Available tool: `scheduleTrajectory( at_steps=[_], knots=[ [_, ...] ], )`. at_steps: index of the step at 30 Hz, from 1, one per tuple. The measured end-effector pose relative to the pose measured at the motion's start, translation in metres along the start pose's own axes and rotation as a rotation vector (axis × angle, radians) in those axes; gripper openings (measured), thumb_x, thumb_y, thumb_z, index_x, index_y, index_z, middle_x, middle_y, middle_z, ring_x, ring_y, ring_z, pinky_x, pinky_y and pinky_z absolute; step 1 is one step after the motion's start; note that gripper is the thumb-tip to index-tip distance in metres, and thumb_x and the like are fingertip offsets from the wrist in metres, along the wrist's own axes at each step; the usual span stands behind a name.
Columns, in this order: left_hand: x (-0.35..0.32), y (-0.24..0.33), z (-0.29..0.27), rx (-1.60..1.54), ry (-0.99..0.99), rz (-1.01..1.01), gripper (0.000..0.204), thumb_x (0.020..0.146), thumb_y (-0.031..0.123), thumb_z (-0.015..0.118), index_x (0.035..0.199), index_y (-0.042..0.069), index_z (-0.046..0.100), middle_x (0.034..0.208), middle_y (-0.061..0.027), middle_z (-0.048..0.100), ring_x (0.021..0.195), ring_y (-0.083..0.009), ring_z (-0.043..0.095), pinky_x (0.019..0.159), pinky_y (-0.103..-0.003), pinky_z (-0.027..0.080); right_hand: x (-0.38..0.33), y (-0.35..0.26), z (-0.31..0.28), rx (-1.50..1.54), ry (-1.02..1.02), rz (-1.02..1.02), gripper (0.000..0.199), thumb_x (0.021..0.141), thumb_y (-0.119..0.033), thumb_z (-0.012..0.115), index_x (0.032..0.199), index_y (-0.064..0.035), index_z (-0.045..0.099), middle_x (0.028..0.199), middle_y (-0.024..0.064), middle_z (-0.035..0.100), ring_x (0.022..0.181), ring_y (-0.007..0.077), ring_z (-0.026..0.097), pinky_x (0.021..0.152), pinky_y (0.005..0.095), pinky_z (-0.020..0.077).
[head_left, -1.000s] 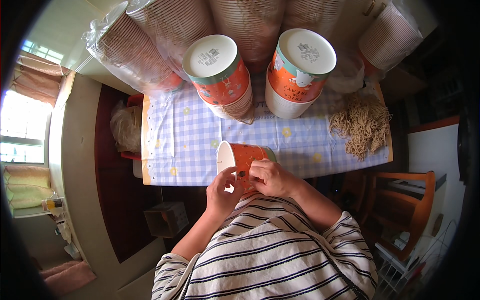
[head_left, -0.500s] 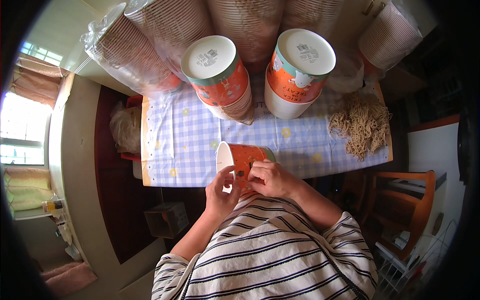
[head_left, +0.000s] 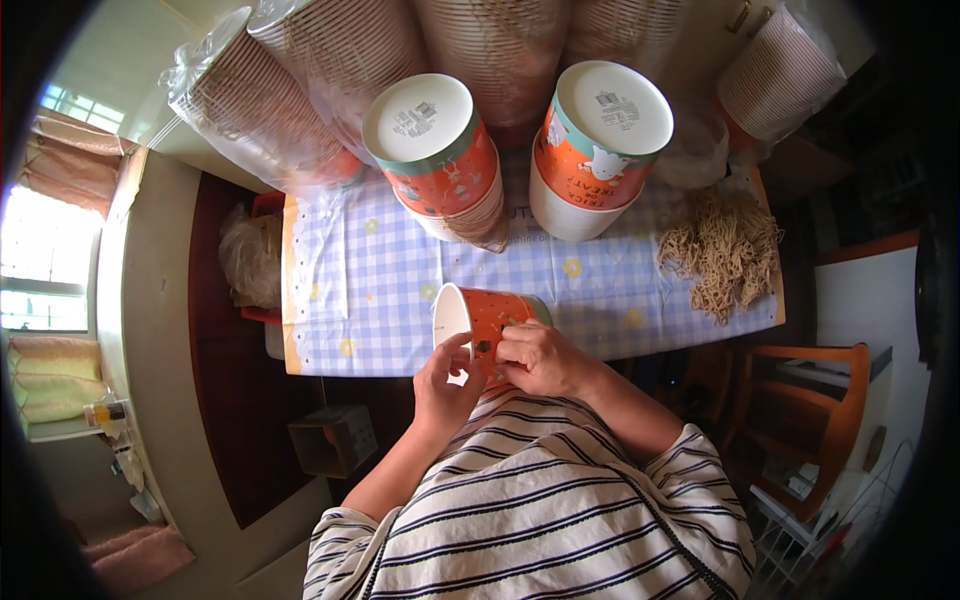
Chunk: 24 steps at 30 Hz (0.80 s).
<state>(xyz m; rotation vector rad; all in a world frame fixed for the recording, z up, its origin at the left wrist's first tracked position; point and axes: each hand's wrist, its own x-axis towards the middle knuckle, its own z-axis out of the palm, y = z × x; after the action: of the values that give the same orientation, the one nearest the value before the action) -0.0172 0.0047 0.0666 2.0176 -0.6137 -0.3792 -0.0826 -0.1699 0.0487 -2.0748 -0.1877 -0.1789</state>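
An orange paper bucket (head_left: 490, 310) with a printed pattern and a white inside lies on its side against my striped top, at the table's front edge. Its mouth faces left. My left hand (head_left: 448, 385) is closed at the rim, fingers curled over it. The curled fingers of my right hand (head_left: 540, 358) press together against the bucket's printed side; anything pinched in them is hidden. Beyond stand two upside-down bucket stacks, the left stack (head_left: 447, 180) with beige cord (head_left: 478, 222) hanging on it, and the right stack (head_left: 590, 180).
A blue-checked cloth (head_left: 390, 310) covers the table. A heap of beige cords (head_left: 722, 255) lies at its right end. Tall plastic-wrapped bucket stacks (head_left: 490, 60) line the back. A wooden chair (head_left: 850, 410) stands at right, a box (head_left: 330, 440) below at left.
The fingers of my right hand have shifted slightly on the bucket's side. My left hand stays at the rim, and the bucket has barely moved.
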Motion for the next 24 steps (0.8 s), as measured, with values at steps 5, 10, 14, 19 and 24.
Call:
scheduleTrajectory(
  at_steps=[5,10,14,19,24],
  knots=[
    [0.0012,0.0012,0.0001,0.003,-0.003,-0.013,0.039,0.075,0.004,0.066,0.112,0.007,0.057,0.079,-0.0060,0.063,0.069,-0.0145,0.062,0.064,-0.027,0.049,0.0005,-0.0004,-0.0013,-0.001,0.008,-0.020,0.012,0.071,-0.005,0.066,0.072,-0.0055,0.054,0.072,0.0079,0.052,0.071,0.0291,0.054,0.069,0.0381,0.0420],
    [0.0017,0.0012,0.0004,0.034,0.013,0.010,0.040,0.074,0.005,0.067,0.112,0.008,0.057,0.078,-0.0057,0.063,0.068,-0.0143,0.061,0.064,-0.026,0.049,0.0030,-0.0024,-0.0021,0.012,0.019,-0.048,0.014,0.071,-0.003,0.063,0.069,-0.0045,0.049,0.070,0.0085,0.050,0.069,0.0292,0.053,0.068,0.0384,0.0409],
    [0.0022,0.0017,-0.0001,0.047,0.014,0.021,0.040,0.074,0.005,0.067,0.112,0.008,0.057,0.078,-0.0055,0.063,0.068,-0.0142,0.061,0.064,-0.026,0.049,0.0039,-0.0020,-0.0032,0.015,0.000,-0.046,0.014,0.071,-0.003,0.062,0.068,-0.0041,0.048,0.069,0.0087,0.049,0.069,0.0289,0.053,0.068,0.0381,0.0404],
    [0.0019,0.0002,0.0007,0.023,0.019,0.022,0.040,0.073,0.004,0.067,0.112,0.008,0.057,0.078,-0.0055,0.063,0.068,-0.0142,0.061,0.065,-0.026,0.049,0.0042,-0.0012,-0.0028,0.021,0.005,-0.054,0.014,0.072,-0.003,0.061,0.068,-0.0039,0.048,0.068,0.0088,0.049,0.069,0.0288,0.053,0.068,0.0379,0.0402],
    [0.0019,0.0011,0.0003,-0.002,0.012,0.005,0.039,0.074,0.003,0.066,0.112,0.008,0.057,0.078,-0.0054,0.063,0.069,-0.0140,0.061,0.065,-0.026,0.049,0.0038,-0.0012,-0.0029,0.016,0.002,-0.049,0.014,0.072,-0.003,0.061,0.068,-0.0039,0.048,0.069,0.0090,0.049,0.069,0.0289,0.052,0.068,0.0379,0.0401]
  ],
)
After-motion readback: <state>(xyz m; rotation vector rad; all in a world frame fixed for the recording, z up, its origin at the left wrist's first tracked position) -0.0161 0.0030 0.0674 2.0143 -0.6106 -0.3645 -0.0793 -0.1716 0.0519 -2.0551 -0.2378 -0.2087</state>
